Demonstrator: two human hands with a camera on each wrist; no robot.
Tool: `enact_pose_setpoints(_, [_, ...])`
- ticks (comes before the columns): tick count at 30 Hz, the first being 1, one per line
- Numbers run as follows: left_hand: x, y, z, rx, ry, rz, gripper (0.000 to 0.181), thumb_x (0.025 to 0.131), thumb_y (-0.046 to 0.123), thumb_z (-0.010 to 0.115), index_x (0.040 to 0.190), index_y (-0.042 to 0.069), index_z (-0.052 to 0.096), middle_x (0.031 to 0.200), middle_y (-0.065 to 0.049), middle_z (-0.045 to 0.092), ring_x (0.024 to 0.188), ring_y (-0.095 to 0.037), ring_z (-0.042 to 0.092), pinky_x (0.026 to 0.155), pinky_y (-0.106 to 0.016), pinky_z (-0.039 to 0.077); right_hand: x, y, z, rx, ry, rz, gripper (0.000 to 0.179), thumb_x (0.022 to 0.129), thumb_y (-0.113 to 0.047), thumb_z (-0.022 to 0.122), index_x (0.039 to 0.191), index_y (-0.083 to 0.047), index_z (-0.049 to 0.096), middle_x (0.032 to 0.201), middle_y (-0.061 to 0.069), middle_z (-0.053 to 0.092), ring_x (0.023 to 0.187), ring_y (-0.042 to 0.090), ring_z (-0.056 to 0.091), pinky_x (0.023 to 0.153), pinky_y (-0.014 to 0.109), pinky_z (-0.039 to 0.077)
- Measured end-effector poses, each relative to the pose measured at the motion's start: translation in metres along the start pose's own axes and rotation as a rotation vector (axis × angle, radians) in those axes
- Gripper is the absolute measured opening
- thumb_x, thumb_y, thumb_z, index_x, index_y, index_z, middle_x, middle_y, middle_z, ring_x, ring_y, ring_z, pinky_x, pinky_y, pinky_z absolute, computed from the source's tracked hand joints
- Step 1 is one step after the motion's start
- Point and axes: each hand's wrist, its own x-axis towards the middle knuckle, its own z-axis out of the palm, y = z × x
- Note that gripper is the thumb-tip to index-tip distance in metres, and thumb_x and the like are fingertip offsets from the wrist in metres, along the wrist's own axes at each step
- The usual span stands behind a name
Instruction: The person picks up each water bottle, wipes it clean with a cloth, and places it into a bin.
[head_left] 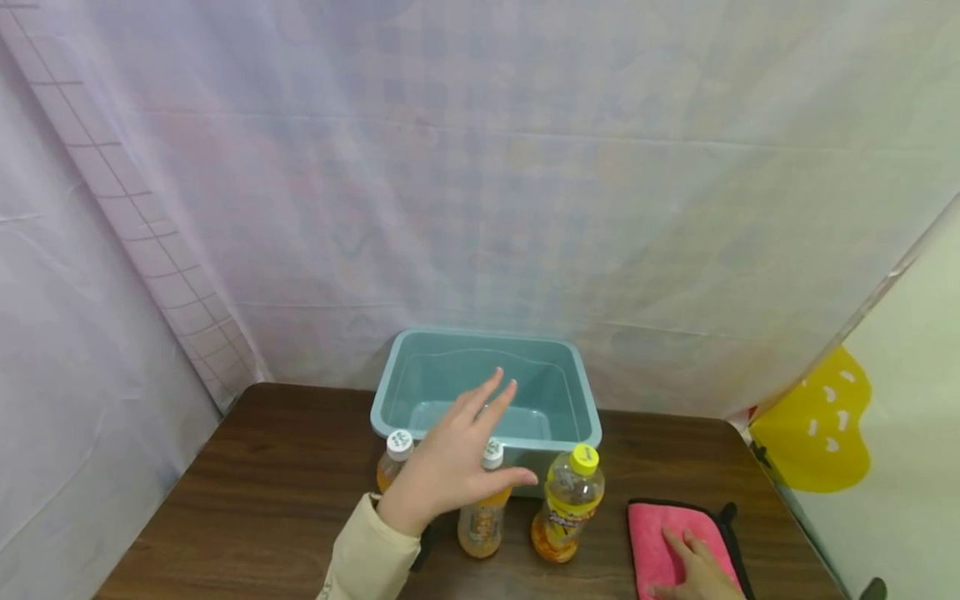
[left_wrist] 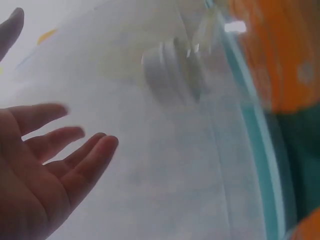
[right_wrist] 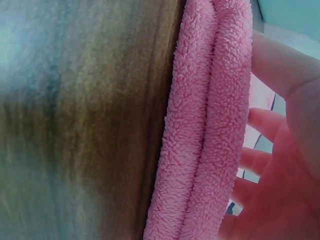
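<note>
My left hand (head_left: 450,467) hovers over the bottles, fingers spread and nothing in its grasp. Beneath it stands a white-capped drink bottle (head_left: 482,525), partly covered by the hand. Another white-capped bottle (head_left: 400,444) shows mostly its top, left of the hand. To the right is a yellow-capped bottle (head_left: 567,512) with a little amber drink at the bottom. In the left wrist view a white cap (left_wrist: 167,70) appears beyond the open fingers. My right hand (head_left: 701,575) rests on a folded pink cloth (head_left: 651,542) with dark edging; its plush folds fill the right wrist view's middle.
A light blue plastic bin (head_left: 487,336) stands behind the bottles at the back of the brown wooden table (head_left: 247,492). A pale patterned curtain (head_left: 480,208) hangs behind it. A yellow shape (head_left: 817,425) with white marks is on the right wall.
</note>
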Motion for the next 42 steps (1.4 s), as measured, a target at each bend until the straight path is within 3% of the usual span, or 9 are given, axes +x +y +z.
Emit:
enact_pose_setpoints(7, [0.002, 0.011, 0.017, -0.018, -0.015, 0.038, 0.071, 0.083, 0.055, 0.053, 0.135, 0.008, 0.041, 0.141, -0.01, 0.036, 0.123, -0.027, 0.041, 0.096, -0.039, 0.041, -0.001, -0.005, 0.003, -0.013, 0.042, -0.072, 0.103, 0.061, -0.052, 0.076, 0.133, 0.008, 0.033, 0.129, 0.045, 0.024, 0.118, 0.06, 0.023, 0.083, 0.065, 0.036])
enact_pose_setpoints(18, [0.016, 0.03, 0.042, 0.003, 0.007, 0.097, 0.055, 0.084, 0.04, 0.061, 0.124, 0.004, 0.052, 0.123, -0.009, 0.049, 0.109, -0.023, 0.05, 0.09, -0.029, 0.045, -0.003, -0.005, 0.001, -0.021, 0.02, -0.03, 0.105, 0.061, -0.055, 0.075, 0.134, 0.008, 0.032, 0.13, 0.045, 0.022, 0.117, 0.06, 0.023, 0.085, 0.064, 0.035])
enact_pose_setpoints(27, [0.024, 0.039, 0.067, -0.049, -0.002, -0.022, 0.048, 0.083, 0.037, 0.064, 0.118, 0.006, 0.056, 0.114, -0.006, 0.053, 0.102, -0.018, 0.052, 0.086, -0.027, 0.046, -0.005, -0.007, -0.005, -0.03, 0.021, -0.02, 0.105, 0.062, -0.056, 0.074, 0.134, 0.008, 0.032, 0.13, 0.045, 0.022, 0.118, 0.059, 0.023, 0.086, 0.064, 0.035])
enact_pose_setpoints(35, [0.025, 0.041, 0.083, -0.055, 0.038, -0.127, 0.041, 0.08, 0.027, 0.067, 0.112, 0.003, 0.059, 0.105, -0.008, 0.058, 0.094, -0.02, 0.056, 0.083, -0.028, 0.047, -0.005, -0.004, -0.004, -0.047, 0.039, -0.038, 0.103, 0.063, -0.055, 0.073, 0.134, 0.007, 0.032, 0.13, 0.045, 0.021, 0.118, 0.059, 0.024, 0.086, 0.063, 0.035])
enact_pose_setpoints(42, [0.023, 0.039, 0.091, -0.097, 0.041, -0.162, 0.042, 0.078, 0.027, 0.069, 0.112, 0.003, 0.059, 0.103, -0.008, 0.057, 0.092, -0.019, 0.056, 0.081, -0.027, 0.048, -0.005, -0.004, -0.003, -0.03, 0.015, 0.005, 0.108, 0.059, -0.058, 0.074, 0.135, 0.006, 0.032, 0.132, 0.044, 0.021, 0.119, 0.059, 0.023, 0.086, 0.064, 0.034])
